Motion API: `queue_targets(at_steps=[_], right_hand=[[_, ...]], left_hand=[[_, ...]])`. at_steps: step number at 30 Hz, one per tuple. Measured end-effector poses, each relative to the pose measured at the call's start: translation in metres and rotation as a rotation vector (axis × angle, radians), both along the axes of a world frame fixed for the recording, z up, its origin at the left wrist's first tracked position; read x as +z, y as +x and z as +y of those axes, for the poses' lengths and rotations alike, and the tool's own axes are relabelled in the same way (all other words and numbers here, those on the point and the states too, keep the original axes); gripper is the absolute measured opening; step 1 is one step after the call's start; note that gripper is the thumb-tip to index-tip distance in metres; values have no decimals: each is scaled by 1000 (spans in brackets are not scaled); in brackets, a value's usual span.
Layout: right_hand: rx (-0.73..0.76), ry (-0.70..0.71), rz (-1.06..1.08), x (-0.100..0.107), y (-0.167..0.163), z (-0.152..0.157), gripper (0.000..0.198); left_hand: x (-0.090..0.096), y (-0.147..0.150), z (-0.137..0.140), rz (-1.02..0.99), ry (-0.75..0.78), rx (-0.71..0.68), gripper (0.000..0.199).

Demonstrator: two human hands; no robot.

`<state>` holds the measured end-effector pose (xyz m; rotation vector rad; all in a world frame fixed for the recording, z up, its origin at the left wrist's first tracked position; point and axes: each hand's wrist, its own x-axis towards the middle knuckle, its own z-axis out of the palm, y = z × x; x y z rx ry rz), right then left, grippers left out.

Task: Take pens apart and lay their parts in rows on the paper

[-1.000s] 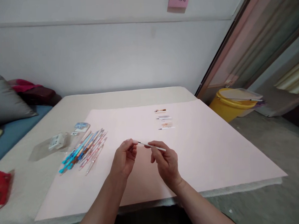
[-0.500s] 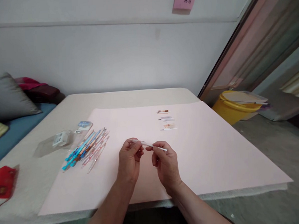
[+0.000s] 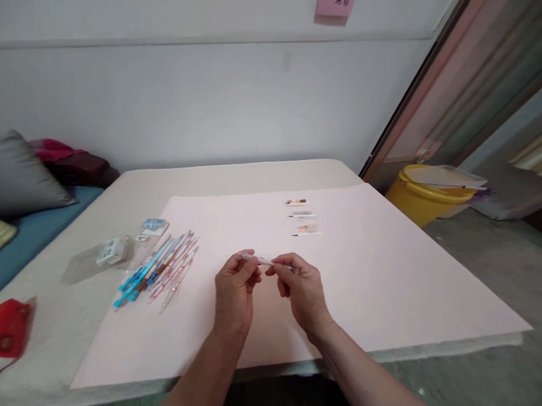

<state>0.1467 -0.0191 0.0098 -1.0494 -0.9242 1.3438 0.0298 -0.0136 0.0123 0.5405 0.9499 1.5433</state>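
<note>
Between my hands, above the pink sheet (image 3: 357,295), a slim whitish pen (image 3: 264,261) lies nearly level. My left hand (image 3: 234,290) is closed around its left end, thumb and fingers pinching it. My right hand (image 3: 303,289) pinches its right part; the fingers cover most of that end. To the left lies a pile of pens (image 3: 159,269) in blue, brown, pink and clear colours. Ahead on the right are three small groups of pen parts: a brown group (image 3: 296,201), a pale violet group (image 3: 302,214) and a peach group (image 3: 307,229), each with a thin refill-like stick.
A clear plastic bag (image 3: 81,264), a small white packet (image 3: 113,250) and a blue-and-white packet (image 3: 155,226) lie left of the pens. A red packet (image 3: 7,329) sits at the far left. Beyond the table's right edge stands a yellow bucket (image 3: 409,199).
My right fingers have closed further over the pen's right end, so the white tip that stuck out past them barely shows. My left hand is almost still.
</note>
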Motion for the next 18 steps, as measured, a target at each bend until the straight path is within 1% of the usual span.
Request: queue_targets(at_steps=[3,8,12,15,18], right_hand=[[25,7,-50,1,8,5,12],[96,11,-80,4,24,14,15],[85,10,-97,5,30,18,16],[62,9,-85,4,29,17,15],[15,-3,-60,1,21,13,16]], left_hand=[[1,-3,1,11,6,29,25],[0,-7,3,0,-2,-3,31],[-2,-11,6,-11,-12,26,35],[-2,-13,8,-23,-21,24,39],[-1,-14,9,-20,-22,35,34]])
